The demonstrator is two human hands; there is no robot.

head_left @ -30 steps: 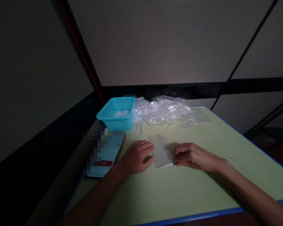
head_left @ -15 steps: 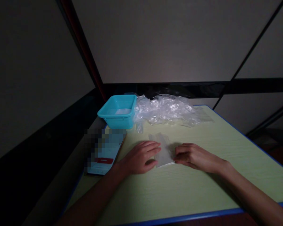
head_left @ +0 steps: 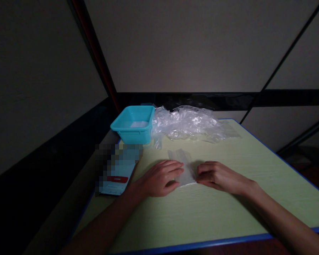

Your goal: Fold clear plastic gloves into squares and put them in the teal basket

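A small clear plastic bag point(head_left: 183, 163) lies flat on the pale green table point(head_left: 202, 212). My left hand point(head_left: 159, 179) rests palm down on the bag's left part, fingers stretched over it. My right hand point(head_left: 218, 176) lies at the bag's right edge, its fingertips pinching or pressing that edge. The far end of the bag sticks out beyond both hands.
A turquoise plastic tub point(head_left: 134, 124) stands at the table's back left. A heap of crumpled clear plastic bags point(head_left: 187, 123) lies next to it along the far edge. A phone or card with a blurred face point(head_left: 117, 169) lies at the left. The room is dim.
My left hand has slid to the right, further over the bag, covering more of it. My right hand has stayed at the bag's right edge.
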